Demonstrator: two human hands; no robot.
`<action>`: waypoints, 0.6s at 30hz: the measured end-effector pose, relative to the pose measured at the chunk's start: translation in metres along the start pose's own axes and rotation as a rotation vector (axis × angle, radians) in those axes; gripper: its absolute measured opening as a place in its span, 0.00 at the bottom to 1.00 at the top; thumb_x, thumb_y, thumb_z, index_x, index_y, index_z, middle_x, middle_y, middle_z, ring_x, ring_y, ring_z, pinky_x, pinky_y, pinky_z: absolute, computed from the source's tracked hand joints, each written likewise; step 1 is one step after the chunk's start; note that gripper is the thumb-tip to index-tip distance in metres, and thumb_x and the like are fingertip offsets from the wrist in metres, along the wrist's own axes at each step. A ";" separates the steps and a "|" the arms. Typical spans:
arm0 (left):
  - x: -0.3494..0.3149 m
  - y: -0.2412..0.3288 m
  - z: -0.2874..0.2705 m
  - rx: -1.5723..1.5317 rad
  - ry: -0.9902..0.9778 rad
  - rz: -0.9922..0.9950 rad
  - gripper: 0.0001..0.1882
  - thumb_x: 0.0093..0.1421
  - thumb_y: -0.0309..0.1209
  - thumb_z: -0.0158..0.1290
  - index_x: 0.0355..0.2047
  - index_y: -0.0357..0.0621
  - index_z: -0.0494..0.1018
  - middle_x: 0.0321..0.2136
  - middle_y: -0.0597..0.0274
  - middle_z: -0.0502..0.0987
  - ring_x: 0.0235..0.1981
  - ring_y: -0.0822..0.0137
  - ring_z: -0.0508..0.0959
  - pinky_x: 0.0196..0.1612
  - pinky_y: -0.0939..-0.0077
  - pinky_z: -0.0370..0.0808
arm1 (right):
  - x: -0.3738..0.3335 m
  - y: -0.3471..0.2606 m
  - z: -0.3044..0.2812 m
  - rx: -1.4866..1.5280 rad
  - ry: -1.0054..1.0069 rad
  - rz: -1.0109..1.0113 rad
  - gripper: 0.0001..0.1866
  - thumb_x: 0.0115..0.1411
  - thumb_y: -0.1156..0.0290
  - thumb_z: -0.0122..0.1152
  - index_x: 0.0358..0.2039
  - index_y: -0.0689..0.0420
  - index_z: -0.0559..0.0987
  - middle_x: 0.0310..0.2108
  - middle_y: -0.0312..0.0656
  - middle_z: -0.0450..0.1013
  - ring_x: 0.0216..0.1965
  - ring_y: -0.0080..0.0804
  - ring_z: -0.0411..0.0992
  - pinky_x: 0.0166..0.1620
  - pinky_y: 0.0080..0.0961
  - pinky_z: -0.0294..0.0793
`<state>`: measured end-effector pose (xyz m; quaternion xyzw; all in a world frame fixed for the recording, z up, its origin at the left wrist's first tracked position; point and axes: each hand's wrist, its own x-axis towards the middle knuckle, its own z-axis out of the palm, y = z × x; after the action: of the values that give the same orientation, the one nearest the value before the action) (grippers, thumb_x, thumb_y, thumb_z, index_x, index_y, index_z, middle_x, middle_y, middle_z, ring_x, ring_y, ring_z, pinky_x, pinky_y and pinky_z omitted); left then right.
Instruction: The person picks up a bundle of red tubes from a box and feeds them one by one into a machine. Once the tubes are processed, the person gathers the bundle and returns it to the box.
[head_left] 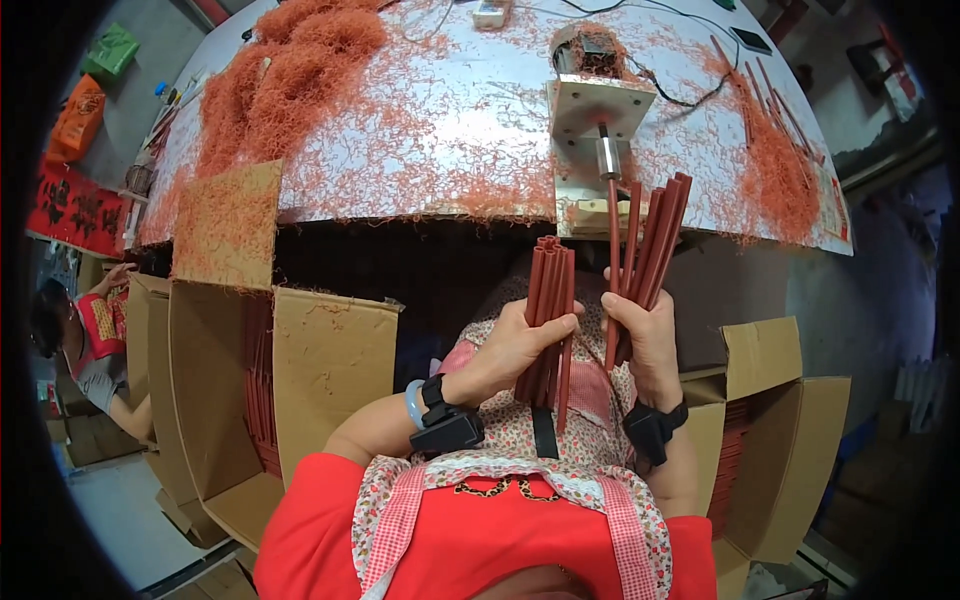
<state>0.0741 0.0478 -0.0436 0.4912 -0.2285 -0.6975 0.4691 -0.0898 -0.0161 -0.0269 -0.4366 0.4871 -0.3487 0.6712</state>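
My left hand (522, 345) is closed around a bundle of reddish-brown plastic tubes (550, 280), their hollow ends facing up toward the table. Beside it, my right hand (645, 335) grips a looser, fanned bunch of the same tubes (668, 225). One single tube (614, 235) from the right hand stands apart from the bunch. Its upper end meets, or nearly meets, the silver spindle tip (608, 158) of a small motor (588, 52) on a metal bracket (600, 105); contact is hard to tell. Both hands are over my lap, just short of the table edge.
Curly red shavings (310, 60) heap on the white table (430, 130), with another pile (780, 180) at right. Open cardboard boxes holding tubes stand left (335, 345) and right (815, 450). A cable (690, 100) runs from the motor. Another person (100, 340) sits far left.
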 end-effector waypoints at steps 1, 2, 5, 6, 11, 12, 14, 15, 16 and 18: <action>0.003 0.004 -0.001 0.014 0.014 0.051 0.13 0.60 0.31 0.54 0.43 0.37 0.72 0.30 0.64 0.76 0.29 0.76 0.75 0.36 0.81 0.73 | 0.004 -0.002 -0.002 -0.004 -0.018 0.007 0.20 0.52 0.72 0.60 0.45 0.65 0.71 0.22 0.35 0.71 0.21 0.20 0.68 0.26 0.17 0.68; 0.007 0.007 -0.001 0.028 0.026 0.102 0.13 0.60 0.30 0.54 0.43 0.36 0.71 0.30 0.64 0.76 0.28 0.75 0.75 0.34 0.80 0.73 | 0.006 -0.003 -0.004 -0.008 -0.034 0.014 0.20 0.52 0.72 0.60 0.46 0.65 0.70 0.22 0.35 0.71 0.21 0.20 0.69 0.26 0.17 0.69; 0.021 0.019 0.008 0.004 0.030 0.180 0.13 0.60 0.30 0.53 0.43 0.35 0.71 0.30 0.63 0.76 0.27 0.75 0.75 0.32 0.80 0.74 | -0.002 0.006 -0.003 0.091 -0.072 0.001 0.21 0.52 0.73 0.59 0.47 0.65 0.69 0.22 0.37 0.71 0.20 0.21 0.69 0.26 0.17 0.69; 0.027 0.023 0.011 -0.027 0.035 0.214 0.13 0.60 0.30 0.53 0.43 0.35 0.71 0.30 0.62 0.76 0.27 0.75 0.76 0.32 0.80 0.74 | -0.005 0.010 -0.002 0.142 -0.094 -0.009 0.22 0.52 0.73 0.59 0.47 0.65 0.68 0.22 0.37 0.71 0.20 0.22 0.69 0.26 0.18 0.70; 0.040 0.028 0.028 -0.060 0.019 0.189 0.12 0.60 0.31 0.53 0.40 0.35 0.71 0.31 0.60 0.77 0.27 0.74 0.76 0.30 0.79 0.75 | -0.029 0.014 0.003 0.182 -0.105 0.057 0.20 0.52 0.73 0.58 0.46 0.64 0.68 0.21 0.38 0.70 0.19 0.23 0.68 0.25 0.18 0.70; 0.040 0.025 0.030 -0.058 0.007 0.185 0.12 0.60 0.31 0.53 0.40 0.35 0.71 0.31 0.60 0.77 0.27 0.74 0.76 0.30 0.79 0.75 | -0.033 0.011 0.002 0.197 -0.083 0.054 0.19 0.53 0.74 0.58 0.45 0.64 0.68 0.21 0.38 0.70 0.19 0.22 0.68 0.25 0.18 0.70; 0.033 0.014 0.034 -0.089 -0.007 0.167 0.11 0.61 0.31 0.53 0.39 0.35 0.71 0.31 0.59 0.77 0.25 0.73 0.77 0.29 0.78 0.75 | -0.036 0.008 -0.001 0.228 -0.045 0.049 0.18 0.53 0.74 0.58 0.44 0.64 0.68 0.20 0.38 0.70 0.19 0.22 0.68 0.25 0.17 0.70; 0.032 0.011 0.036 -0.107 -0.011 0.159 0.11 0.61 0.32 0.53 0.38 0.35 0.71 0.31 0.59 0.77 0.25 0.72 0.77 0.28 0.77 0.75 | -0.034 0.006 -0.001 0.227 -0.037 0.048 0.18 0.53 0.74 0.58 0.44 0.64 0.68 0.20 0.38 0.70 0.19 0.22 0.68 0.25 0.17 0.70; 0.035 0.012 0.037 -0.108 -0.017 0.155 0.11 0.61 0.32 0.53 0.38 0.35 0.71 0.31 0.59 0.77 0.25 0.72 0.77 0.28 0.77 0.75 | -0.030 0.004 -0.001 0.223 -0.036 0.038 0.17 0.53 0.74 0.58 0.43 0.64 0.69 0.20 0.38 0.70 0.19 0.22 0.68 0.24 0.17 0.69; 0.045 0.019 0.033 -0.119 -0.031 0.109 0.12 0.61 0.32 0.53 0.38 0.35 0.72 0.31 0.59 0.77 0.25 0.72 0.77 0.29 0.77 0.76 | -0.021 0.001 0.000 0.216 -0.037 0.017 0.14 0.53 0.75 0.57 0.41 0.63 0.70 0.20 0.37 0.69 0.19 0.21 0.68 0.24 0.16 0.69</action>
<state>0.0492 -0.0048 -0.0359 0.4385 -0.2203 -0.6907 0.5312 -0.0953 0.0026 -0.0202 -0.3640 0.4380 -0.3855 0.7260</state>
